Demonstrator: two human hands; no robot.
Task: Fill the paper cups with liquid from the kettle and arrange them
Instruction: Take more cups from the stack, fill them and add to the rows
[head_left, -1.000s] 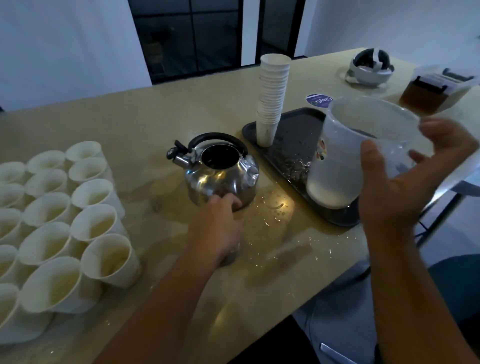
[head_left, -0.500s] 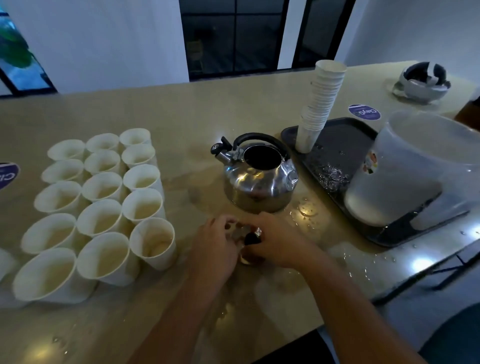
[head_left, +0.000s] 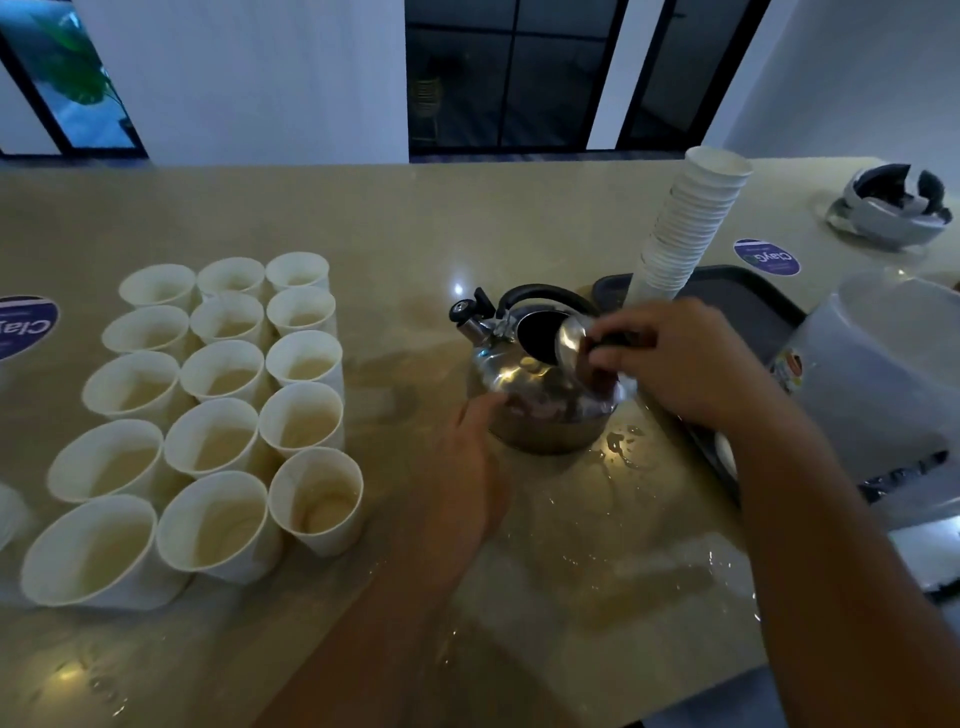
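pinching the knob, the lid (head_left: 570, 343) is held tilted over the kettle (head_left: 540, 395) by the right hand (head_left: 685, 364). the kettle's side is touched by the left hand (head_left: 467, 467), fingers relaxed.

Head camera looks down, close over table (head_left: 415, 218).

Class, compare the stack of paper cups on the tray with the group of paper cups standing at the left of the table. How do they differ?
The stack of cups is nested into one tall leaning column; the grouped cups stand singly in rows. The stack rests on the dark tray; the group stands on the table itself. Several grouped cups show pale liquid inside; nothing shows inside the stack. Both are white paper cups, mouths up.
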